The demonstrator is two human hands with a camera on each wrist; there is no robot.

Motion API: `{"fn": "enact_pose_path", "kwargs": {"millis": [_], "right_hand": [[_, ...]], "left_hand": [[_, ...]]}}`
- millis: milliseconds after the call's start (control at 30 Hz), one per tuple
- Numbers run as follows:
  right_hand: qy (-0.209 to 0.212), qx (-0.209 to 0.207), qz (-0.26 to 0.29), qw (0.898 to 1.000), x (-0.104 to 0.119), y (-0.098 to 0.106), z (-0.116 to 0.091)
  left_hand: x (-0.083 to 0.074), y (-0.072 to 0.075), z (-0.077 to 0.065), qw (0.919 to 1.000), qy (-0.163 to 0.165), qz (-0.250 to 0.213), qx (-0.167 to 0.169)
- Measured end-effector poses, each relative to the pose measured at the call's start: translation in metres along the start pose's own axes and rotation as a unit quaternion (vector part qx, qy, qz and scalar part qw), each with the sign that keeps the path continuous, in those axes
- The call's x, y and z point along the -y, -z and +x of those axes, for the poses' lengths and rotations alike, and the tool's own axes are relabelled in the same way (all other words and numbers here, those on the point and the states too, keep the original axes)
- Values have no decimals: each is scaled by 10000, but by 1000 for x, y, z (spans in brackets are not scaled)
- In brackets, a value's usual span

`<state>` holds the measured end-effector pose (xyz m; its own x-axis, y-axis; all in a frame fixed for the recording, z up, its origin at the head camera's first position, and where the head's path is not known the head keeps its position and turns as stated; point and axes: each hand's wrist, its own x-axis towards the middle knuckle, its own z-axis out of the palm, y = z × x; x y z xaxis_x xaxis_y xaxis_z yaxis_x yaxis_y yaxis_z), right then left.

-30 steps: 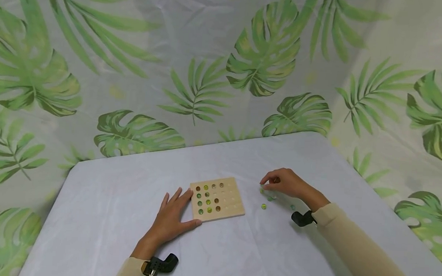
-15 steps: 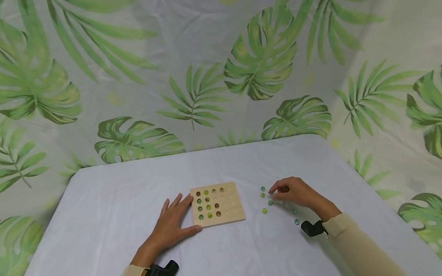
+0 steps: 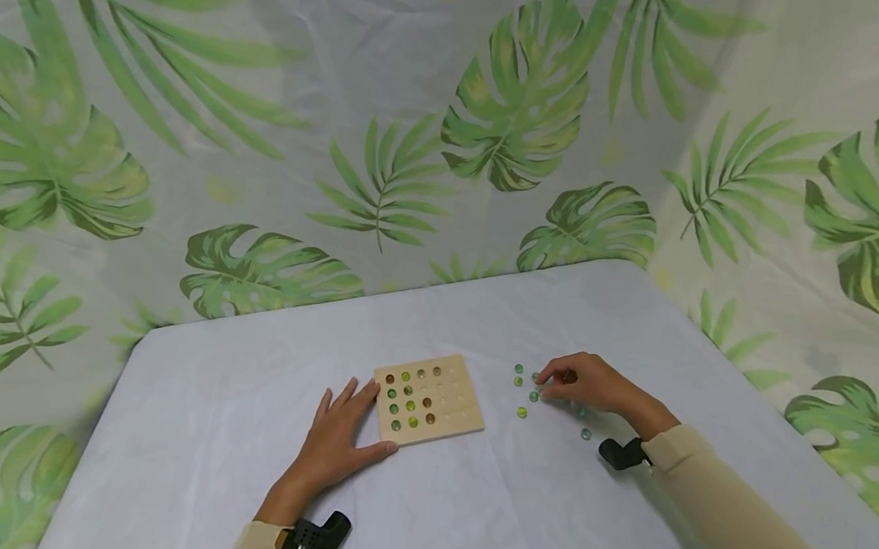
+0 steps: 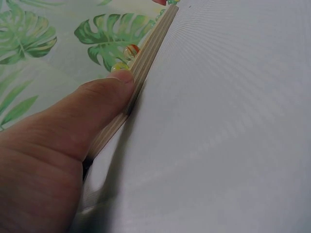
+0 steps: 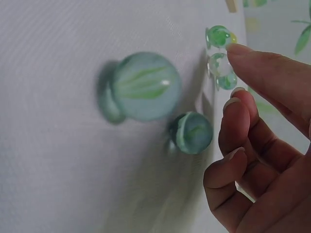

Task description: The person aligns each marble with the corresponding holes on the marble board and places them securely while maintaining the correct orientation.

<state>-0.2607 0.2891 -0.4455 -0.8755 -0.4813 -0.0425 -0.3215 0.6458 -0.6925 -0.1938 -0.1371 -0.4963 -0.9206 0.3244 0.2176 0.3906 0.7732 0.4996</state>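
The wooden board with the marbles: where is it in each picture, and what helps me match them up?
Head: the wooden board is below centre, touching the left hand.
Left wrist: its edge slants down from the top, beside the thumb.
Right wrist: what is probably its corner peeks in at the top, right of centre.
Shared landmark: the leaf-print backdrop, visible in all three.

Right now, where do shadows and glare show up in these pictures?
Head view: soft shadow beside the right sleeve; left wrist view: darker shadow beside the wooden board; right wrist view: bright glint on the nearest glass marble.
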Motion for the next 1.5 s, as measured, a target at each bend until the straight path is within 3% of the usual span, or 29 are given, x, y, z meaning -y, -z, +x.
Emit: {"fn": "enact_pose_path", "kwargs": {"millis": [767,1500], "right_hand": [[-330,-48,-31,9994,-2,-4,2],[-240,9,-244,9994,-1,-4,3]], "left_hand": [[-1,4,1,10000,55,-11,49],[-1,0,1,9998,140,-38,100]]}}
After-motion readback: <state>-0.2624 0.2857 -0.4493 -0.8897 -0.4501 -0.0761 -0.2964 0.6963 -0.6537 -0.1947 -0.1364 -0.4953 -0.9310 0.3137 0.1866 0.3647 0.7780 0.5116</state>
